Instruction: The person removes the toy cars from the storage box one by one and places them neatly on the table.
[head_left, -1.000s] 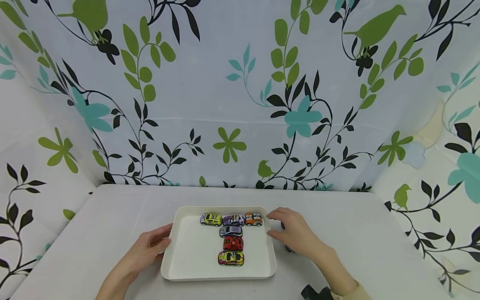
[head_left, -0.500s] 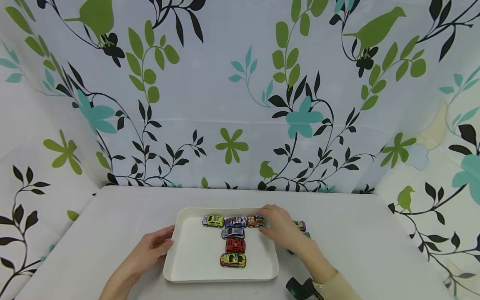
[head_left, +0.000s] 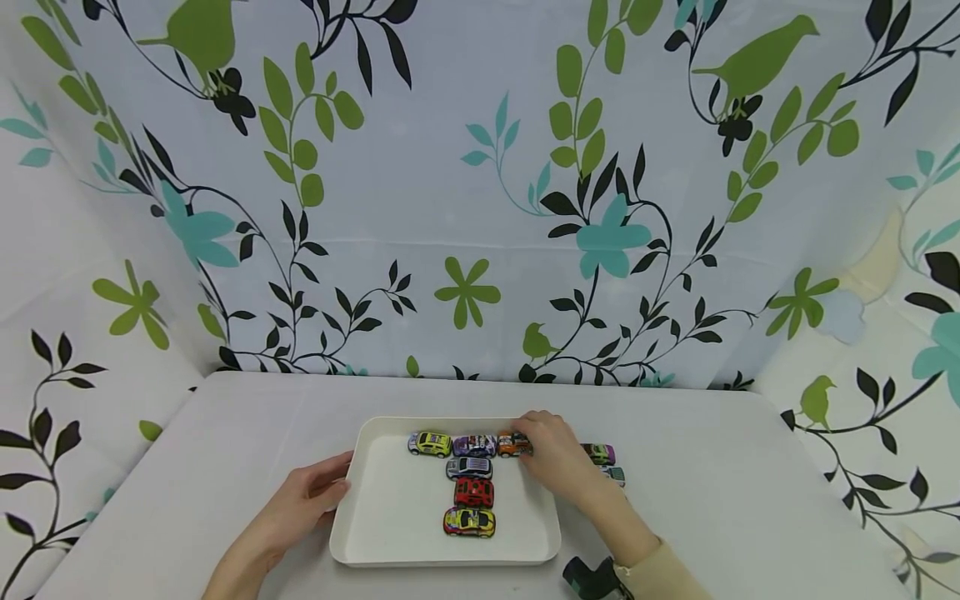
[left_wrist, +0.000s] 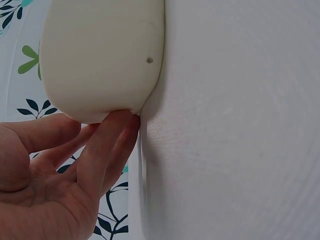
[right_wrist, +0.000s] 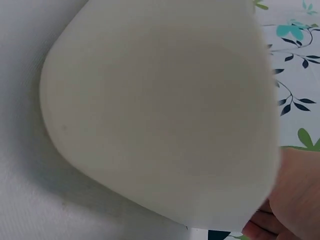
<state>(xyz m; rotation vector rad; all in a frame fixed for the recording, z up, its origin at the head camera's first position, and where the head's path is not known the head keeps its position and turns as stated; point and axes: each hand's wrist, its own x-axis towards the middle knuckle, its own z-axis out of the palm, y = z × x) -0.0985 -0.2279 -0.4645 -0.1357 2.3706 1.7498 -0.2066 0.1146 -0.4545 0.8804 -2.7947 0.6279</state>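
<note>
A white rectangular tray [head_left: 397,537] lies on the table with several toy cars on it. A yellow-green car [head_left: 430,443], a purple-and-white car [head_left: 474,446] and an orange car [head_left: 513,444] form a row at the back. Below the middle car stand a silver-blue car [head_left: 469,468], a red car [head_left: 474,492] and a yellow-and-red car [head_left: 469,522] in a column. My right hand [head_left: 558,458] pinches the orange car at its right end, thumb and fingers on either side. My left hand [head_left: 300,504] touches the tray's left wall with its fingers; in the left wrist view, the fingers [left_wrist: 107,145] rest against it.
Right of the tray, partly behind my right forearm, sit a green-and-purple toy car [head_left: 600,454] and another toy car [head_left: 615,475]. A black device [head_left: 592,577] is at the right wrist. A leaf-patterned cloth [head_left: 465,183] hangs behind the white table [head_left: 262,417].
My right hand has moved left from the tray's right edge onto the orange car, uncovering the cars right of the tray. The left hand stays at the tray's left side.
</note>
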